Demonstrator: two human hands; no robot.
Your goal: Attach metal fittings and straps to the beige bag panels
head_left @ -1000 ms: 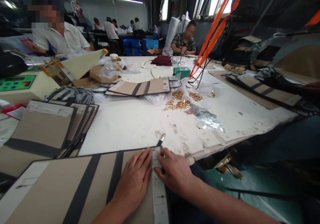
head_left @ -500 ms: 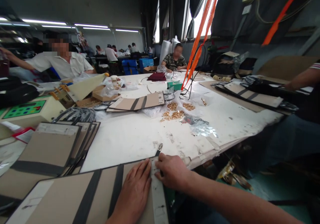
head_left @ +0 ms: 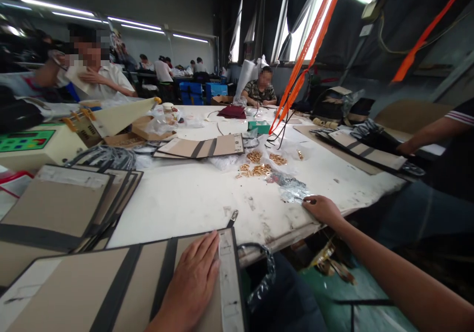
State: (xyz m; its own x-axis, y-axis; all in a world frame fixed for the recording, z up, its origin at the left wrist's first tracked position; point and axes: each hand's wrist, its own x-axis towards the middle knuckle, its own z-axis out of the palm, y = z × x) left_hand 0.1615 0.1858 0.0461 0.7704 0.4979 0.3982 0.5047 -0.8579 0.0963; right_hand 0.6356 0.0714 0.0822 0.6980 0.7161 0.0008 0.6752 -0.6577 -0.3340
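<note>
My left hand (head_left: 196, 268) lies flat, fingers stretched together, on a beige panel (head_left: 148, 277) with black edging and two dark straps. Just right of its fingertips runs a pale strip (head_left: 229, 277) along the panel's end. A black tab with a metal end (head_left: 233, 218) sticks out past the top edge. My right hand (head_left: 324, 209) reaches to the near edge of a pile of flat silver metal plates (head_left: 292, 186). Its fingertips are pinched at a plate there; how firmly they hold it is hard to see. A black cord handle (head_left: 264, 273) in clear plastic hangs beside the panel.
Gold-coloured hooks (head_left: 259, 169) lie behind the plates. Similar panels are stacked at left (head_left: 55, 201) and mid-table (head_left: 202, 147). A machine with a green control panel (head_left: 27, 141) stands far left. Orange strips (head_left: 307, 51) hang over the table. Co-workers sit or stand around it.
My right hand has left the panel's pale strip and moved right and away to the silver plates. The cord handle beside the panel now shows. My left hand stays on the panel.
</note>
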